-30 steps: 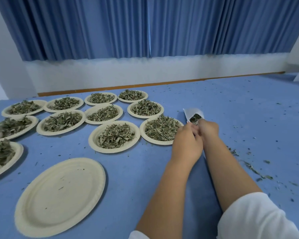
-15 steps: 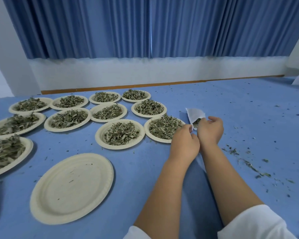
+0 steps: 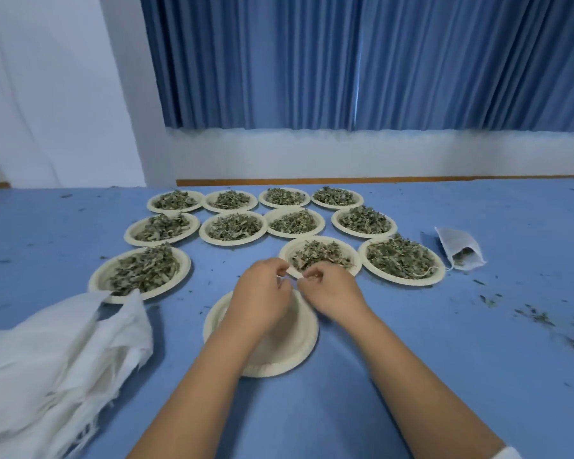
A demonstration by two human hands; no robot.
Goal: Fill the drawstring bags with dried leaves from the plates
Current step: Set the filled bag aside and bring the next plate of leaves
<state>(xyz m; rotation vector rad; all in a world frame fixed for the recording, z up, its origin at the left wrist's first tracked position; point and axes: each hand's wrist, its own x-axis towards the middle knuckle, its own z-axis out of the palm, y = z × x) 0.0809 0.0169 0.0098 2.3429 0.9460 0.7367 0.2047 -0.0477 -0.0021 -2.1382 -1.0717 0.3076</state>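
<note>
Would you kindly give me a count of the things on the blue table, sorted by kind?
Cream paper plates heaped with dried green leaves: 11
Empty cream paper plate: 1
White drawstring bag lying with leaves inside: 1
Small white piece pinched between left hand and right hand, likely a bag: 1
Large white frayed cloth: 1
Total: 15
</note>
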